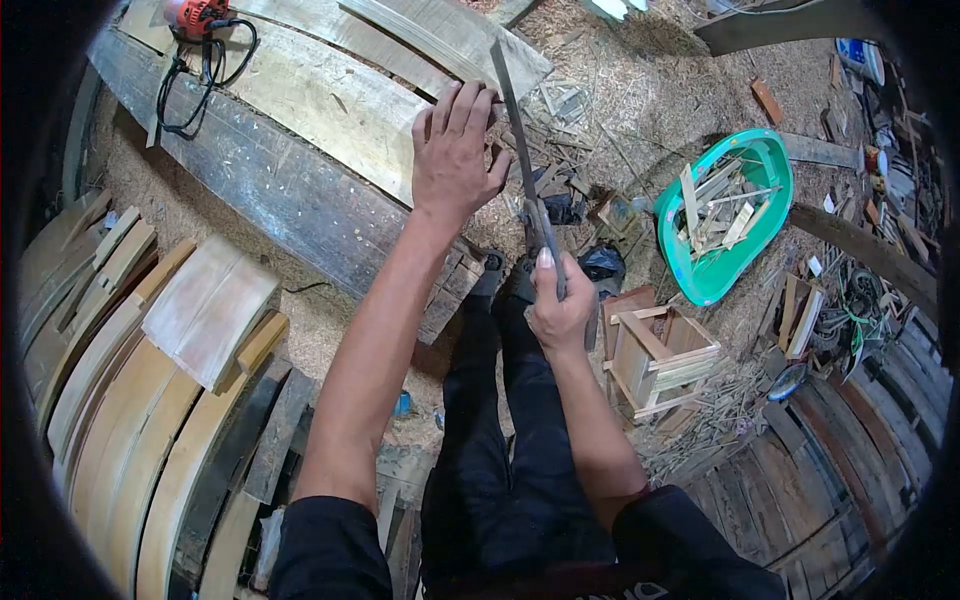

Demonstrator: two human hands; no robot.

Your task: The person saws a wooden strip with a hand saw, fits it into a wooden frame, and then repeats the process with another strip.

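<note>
My right hand grips the handle of a long machete-like blade that points up and away from me. Its tip reaches the end of a pale wooden plank. My left hand lies flat on that plank's end, fingers spread, just left of the blade. The plank rests on a dark, weathered board. My legs in black trousers show below the hands.
A green plastic basin with wood offcuts sits at right. A small wooden crate frame stands beside my right arm. Curved wooden slats are stacked at left. A red power tool with a black cord lies at top left. Sawdust covers the ground.
</note>
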